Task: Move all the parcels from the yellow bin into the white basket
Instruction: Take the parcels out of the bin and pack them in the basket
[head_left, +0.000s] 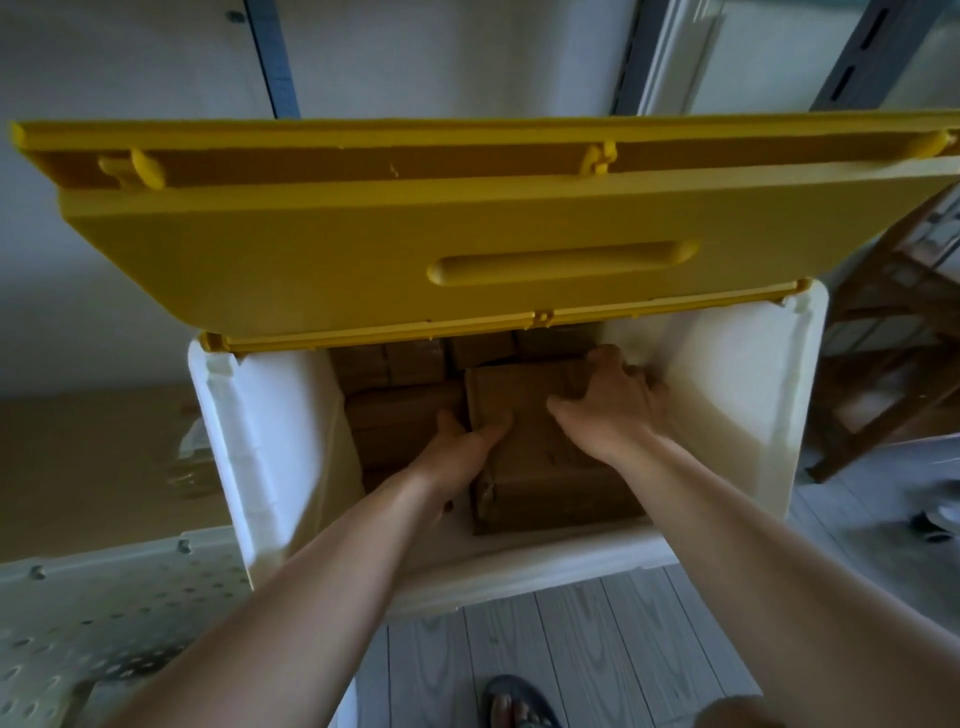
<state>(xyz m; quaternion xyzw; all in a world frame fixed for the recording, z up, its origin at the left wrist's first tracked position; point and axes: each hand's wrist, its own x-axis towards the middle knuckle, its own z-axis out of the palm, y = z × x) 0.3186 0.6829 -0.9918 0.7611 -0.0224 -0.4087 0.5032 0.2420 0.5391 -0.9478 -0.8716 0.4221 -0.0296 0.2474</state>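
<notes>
Both hands reach into the bin (270, 415), its yellow lid (363, 249) propped open for access. The left hand (457, 452) and right hand (613, 405) grip opposite edges of the top parcel (535, 447), steadying it for lifting. The white basket (104, 597) stands left.

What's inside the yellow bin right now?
Brown parcels fill the yellow bin. The left hand and right hand hold the top parcel. The raised lid hides the back rows, and anything beneath the parcels is covered.
</notes>
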